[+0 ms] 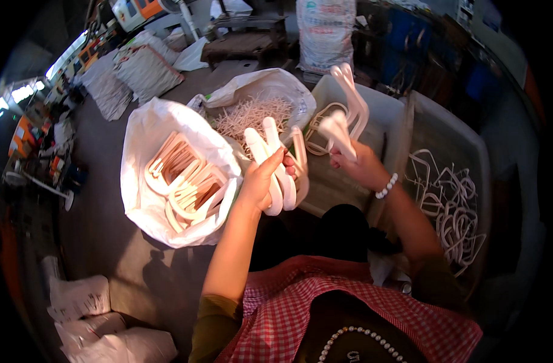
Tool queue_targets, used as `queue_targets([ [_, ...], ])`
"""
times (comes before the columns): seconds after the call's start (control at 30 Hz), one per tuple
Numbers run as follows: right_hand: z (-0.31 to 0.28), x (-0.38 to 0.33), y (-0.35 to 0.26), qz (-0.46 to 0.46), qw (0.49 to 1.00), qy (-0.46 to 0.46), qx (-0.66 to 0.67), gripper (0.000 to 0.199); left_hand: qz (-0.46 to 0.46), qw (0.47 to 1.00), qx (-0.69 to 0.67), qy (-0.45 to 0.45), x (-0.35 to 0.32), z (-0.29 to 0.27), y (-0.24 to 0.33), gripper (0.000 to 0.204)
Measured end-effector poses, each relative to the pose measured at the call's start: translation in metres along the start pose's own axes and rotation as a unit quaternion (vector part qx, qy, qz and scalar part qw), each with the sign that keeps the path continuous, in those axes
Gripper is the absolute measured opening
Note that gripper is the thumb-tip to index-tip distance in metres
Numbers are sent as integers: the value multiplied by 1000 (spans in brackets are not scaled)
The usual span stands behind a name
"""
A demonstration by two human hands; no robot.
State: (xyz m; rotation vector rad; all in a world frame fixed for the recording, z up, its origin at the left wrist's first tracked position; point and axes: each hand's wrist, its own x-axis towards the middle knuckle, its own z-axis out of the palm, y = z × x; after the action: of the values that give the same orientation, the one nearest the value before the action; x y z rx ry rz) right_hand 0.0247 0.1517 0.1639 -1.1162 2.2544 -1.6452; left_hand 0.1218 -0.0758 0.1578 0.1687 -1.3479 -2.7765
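Observation:
My left hand point(259, 184) is closed around a few pale pink, U-shaped plastic handles point(279, 187), held upright in front of my body. In my right hand point(362, 166) are similar pale plastic handles point(354, 103), raised above a pale bin; the nearest end is smeared by motion. Left of my left hand, an open white woven sack point(137, 206) contains many such handles point(179, 172), stacked together. Just behind my hands stands another open white sack point(297, 91), filled with thin pinkish plastic scraps point(255, 115).
A pale rectangular bin point(379, 100) stands beyond my right hand, with a looped plastic piece point(315, 136) inside. Farther right, another bin point(455, 124) holds tangled plastic frames point(452, 212). Full sacks point(146, 72) lie at the far left; white bags point(86, 296) lie at the lower left.

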Motion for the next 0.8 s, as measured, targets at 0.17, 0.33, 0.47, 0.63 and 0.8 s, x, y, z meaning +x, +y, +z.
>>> queue_targets([
  [0.17,-3,6,-22,-410,837,-84,-351,22,-79,971,-184,-131,-4,-2,9,75],
  [0.33,8,14,-31,-493,740,-199,-413,13,-105,946,-195,-239,-31,12,10,99],
  [0.47,14,25,-41,-516,727,-207,-402,21,-39,904,-261,-336,-58,26,16,86],
  [0.63,22,56,-68,-547,699,-214,-409,34,12,966,-105,-235,-94,47,62,37],
  [0.8,36,92,-113,-598,669,-155,-414,42,65,987,-5,-145,-140,54,107,38],
])
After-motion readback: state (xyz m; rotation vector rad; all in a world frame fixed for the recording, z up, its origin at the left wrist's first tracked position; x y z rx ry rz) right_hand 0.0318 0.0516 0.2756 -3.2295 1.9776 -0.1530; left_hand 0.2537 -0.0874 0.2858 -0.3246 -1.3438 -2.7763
